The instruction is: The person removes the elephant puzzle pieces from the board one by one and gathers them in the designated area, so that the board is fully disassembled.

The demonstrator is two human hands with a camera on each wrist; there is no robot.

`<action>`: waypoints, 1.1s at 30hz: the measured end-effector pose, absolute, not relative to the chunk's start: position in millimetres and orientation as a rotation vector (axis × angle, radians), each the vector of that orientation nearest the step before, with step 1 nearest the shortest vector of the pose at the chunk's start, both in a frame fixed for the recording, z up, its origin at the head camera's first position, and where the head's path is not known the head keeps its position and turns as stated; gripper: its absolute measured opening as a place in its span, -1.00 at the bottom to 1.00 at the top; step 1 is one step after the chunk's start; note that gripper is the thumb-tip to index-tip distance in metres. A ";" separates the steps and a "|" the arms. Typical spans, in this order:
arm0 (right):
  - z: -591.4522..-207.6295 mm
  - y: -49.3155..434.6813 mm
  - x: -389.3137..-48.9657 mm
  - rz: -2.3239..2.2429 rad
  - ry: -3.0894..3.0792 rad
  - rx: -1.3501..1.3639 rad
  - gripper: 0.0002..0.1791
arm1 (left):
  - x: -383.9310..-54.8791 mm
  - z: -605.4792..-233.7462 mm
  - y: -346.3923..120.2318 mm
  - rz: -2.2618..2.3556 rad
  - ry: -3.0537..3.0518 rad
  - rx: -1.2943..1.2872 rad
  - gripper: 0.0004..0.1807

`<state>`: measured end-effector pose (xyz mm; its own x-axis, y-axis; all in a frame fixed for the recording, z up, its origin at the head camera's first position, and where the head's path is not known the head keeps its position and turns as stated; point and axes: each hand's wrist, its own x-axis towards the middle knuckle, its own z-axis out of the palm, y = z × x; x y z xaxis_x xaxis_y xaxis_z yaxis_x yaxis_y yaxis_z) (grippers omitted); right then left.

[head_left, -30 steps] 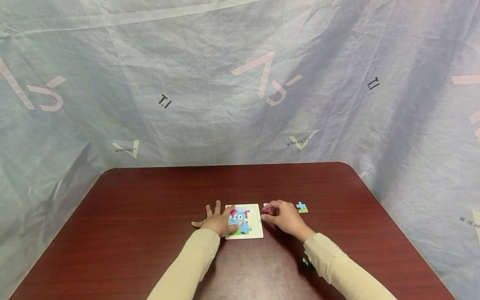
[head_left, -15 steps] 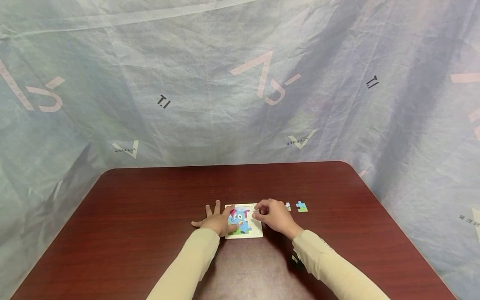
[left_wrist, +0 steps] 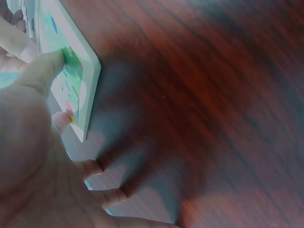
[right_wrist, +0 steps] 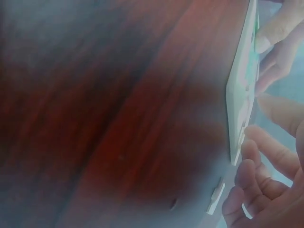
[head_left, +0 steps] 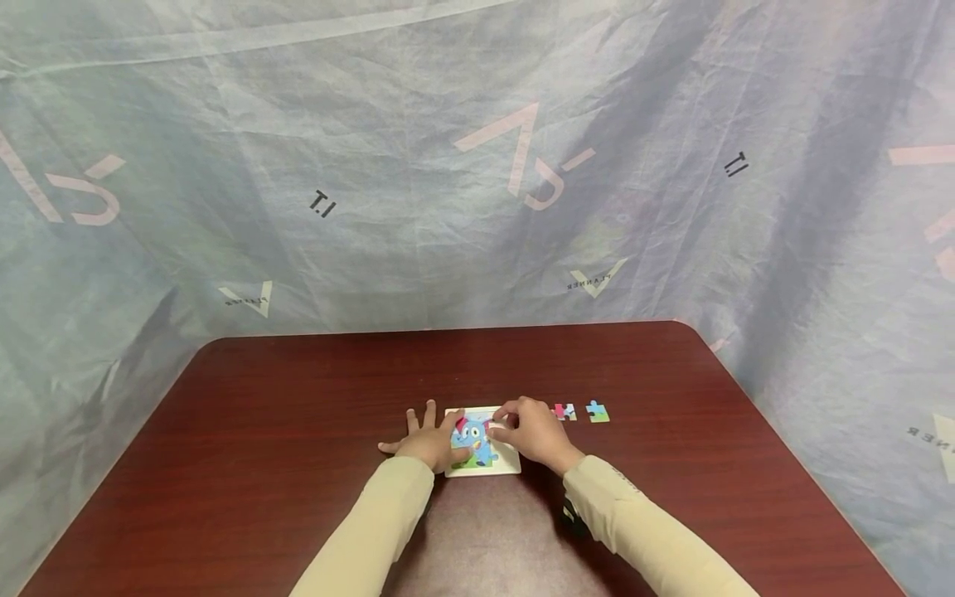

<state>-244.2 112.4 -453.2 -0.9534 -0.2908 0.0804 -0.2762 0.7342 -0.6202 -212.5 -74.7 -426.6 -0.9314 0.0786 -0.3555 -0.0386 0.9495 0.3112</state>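
Note:
A white puzzle tray [head_left: 510,466] lies flat on the table with a partly assembled picture of a blue elephant [head_left: 477,454] in its left part. My left hand [head_left: 427,445] rests spread at the tray's left side; its thumb lies over the picture and its other fingers reach onto the tabletop. Over the tray's upper right part, my right hand [head_left: 535,431] has thumb and index finger curled around a small puzzle piece [right_wrist: 242,136], mostly hidden by the fingers. In the left wrist view, the left thumb [left_wrist: 45,69] touches the picture's green part.
To the right of the tray lie a pink and white puzzle piece [head_left: 564,412] and a blue and green one [head_left: 598,412]. The dark red wooden table [head_left: 298,398] extends around them. Grey printed cloth [head_left: 418,207] hangs behind and at both sides.
My right hand has moved left from beside the tray to over its upper right part, uncovering the pink and white piece. The left hand keeps its place on the tray.

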 end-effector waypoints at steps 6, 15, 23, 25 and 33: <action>-454.8 107.4 -246.5 -0.942 2.933 -0.475 -0.82 | -212.3 -428.5 -74.8 0.437 2.738 0.025 -0.20; -457.1 101.6 -247.7 -0.844 2.979 -0.471 -0.80 | -210.3 -427.1 -73.9 0.420 2.736 0.020 -0.22; -452.7 99.3 -249.3 -0.860 2.965 -0.450 -0.80 | -210.0 -425.0 -73.4 0.397 2.733 0.023 -0.21; -452.8 99.1 -249.9 -0.866 2.962 -0.441 -0.79 | -210.2 -425.1 -73.3 0.393 2.731 0.022 -0.21; -453.4 98.9 -251.8 -0.905 2.950 -0.441 -0.75 | -212.2 -426.5 -73.3 0.385 2.723 0.011 -0.21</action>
<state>-251.8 98.9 -453.4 -0.9596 -0.2753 0.0584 -0.2607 0.7914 -0.5529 -212.2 -73.3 -426.5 -0.9245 0.0610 -0.3763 -0.0457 0.9623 0.2682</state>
